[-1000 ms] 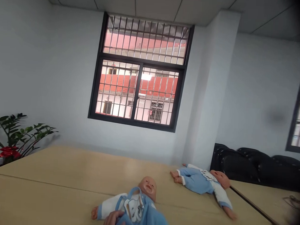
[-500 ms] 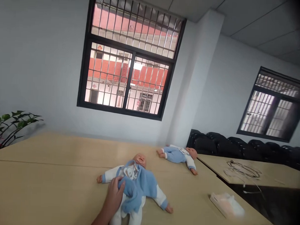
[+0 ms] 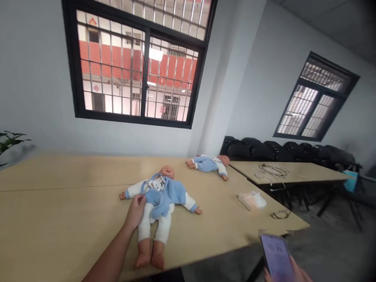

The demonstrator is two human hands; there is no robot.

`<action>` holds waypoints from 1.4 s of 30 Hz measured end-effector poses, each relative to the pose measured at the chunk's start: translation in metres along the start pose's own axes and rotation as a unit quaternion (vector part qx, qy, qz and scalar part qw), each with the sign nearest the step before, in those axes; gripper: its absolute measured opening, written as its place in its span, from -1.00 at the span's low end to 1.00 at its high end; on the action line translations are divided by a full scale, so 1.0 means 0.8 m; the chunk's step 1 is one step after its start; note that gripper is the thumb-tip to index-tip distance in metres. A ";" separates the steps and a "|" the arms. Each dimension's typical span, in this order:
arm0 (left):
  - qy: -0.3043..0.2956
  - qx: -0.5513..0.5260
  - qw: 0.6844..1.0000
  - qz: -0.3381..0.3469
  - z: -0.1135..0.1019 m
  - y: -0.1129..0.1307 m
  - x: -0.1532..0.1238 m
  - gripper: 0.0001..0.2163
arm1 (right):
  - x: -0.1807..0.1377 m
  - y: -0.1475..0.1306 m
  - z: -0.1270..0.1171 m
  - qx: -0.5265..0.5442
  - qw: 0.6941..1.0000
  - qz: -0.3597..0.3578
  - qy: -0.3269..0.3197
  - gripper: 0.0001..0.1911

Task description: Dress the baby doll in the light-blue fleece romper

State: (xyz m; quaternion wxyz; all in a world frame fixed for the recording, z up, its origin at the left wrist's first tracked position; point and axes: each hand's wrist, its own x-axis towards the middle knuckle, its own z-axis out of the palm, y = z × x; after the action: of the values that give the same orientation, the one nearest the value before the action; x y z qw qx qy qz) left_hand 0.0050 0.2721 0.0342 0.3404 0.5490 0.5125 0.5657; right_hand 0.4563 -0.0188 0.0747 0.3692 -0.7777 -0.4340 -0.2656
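A baby doll (image 3: 167, 172) in white and blue clothes lies on its back on the table, its bare feet toward me. Blue overalls (image 3: 161, 197) are bunched over its belly and one shoulder. At the doll's side, my left hand (image 3: 136, 211) pinches the edge of the blue cloth with thumb and fingers together. Low on the right, my right hand (image 3: 300, 278) is wrapped around a smartphone (image 3: 278, 259) with its lit screen facing me. The phone is off the table's edge.
Farther back on the table (image 3: 65, 219) lies a second doll (image 3: 208, 163). A tissue pack (image 3: 252, 200) and eyeglasses (image 3: 280, 214) are near the right edge. Cables (image 3: 271, 170) lie on another table, with black chairs (image 3: 258, 151) behind. A plant (image 3: 4, 145) stands at far left.
The view has tipped down and swung right, bringing the doll's feet and my right hand with the phone into sight. My left hand stays on the blue cloth.
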 end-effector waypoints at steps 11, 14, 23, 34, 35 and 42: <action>-0.027 0.023 0.999 -0.023 -0.009 -0.012 0.005 -0.53 | 0.049 -0.072 0.034 0.051 0.998 0.029 -0.030 -0.09; -0.023 0.020 0.999 -0.019 -0.008 -0.014 0.006 -0.54 | 0.057 -0.072 0.041 0.055 0.998 0.016 -0.014 -0.07; -0.030 0.021 0.999 -0.017 -0.010 -0.017 0.006 -0.53 | 0.064 -0.079 0.041 0.049 0.998 -0.034 0.002 -0.08; -0.033 0.013 0.999 -0.031 -0.014 -0.007 0.002 -0.56 | 0.061 -0.124 0.018 0.076 0.993 -0.079 0.038 -0.10; -0.033 0.009 0.999 -0.032 -0.013 -0.006 0.001 -0.56 | 0.060 -0.124 0.019 0.088 0.993 -0.068 0.039 -0.08; 0.002 -0.011 1.000 -0.021 -0.014 0.019 -0.016 -0.55 | 0.009 -0.079 0.018 0.233 0.962 0.138 -0.022 0.12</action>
State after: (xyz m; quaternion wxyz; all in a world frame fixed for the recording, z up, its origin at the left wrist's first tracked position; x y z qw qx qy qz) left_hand -0.0007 0.2536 0.0468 0.3579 0.5331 0.5181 0.5650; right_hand 0.4065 0.0185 0.0932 0.5636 -0.7282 -0.3803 -0.0865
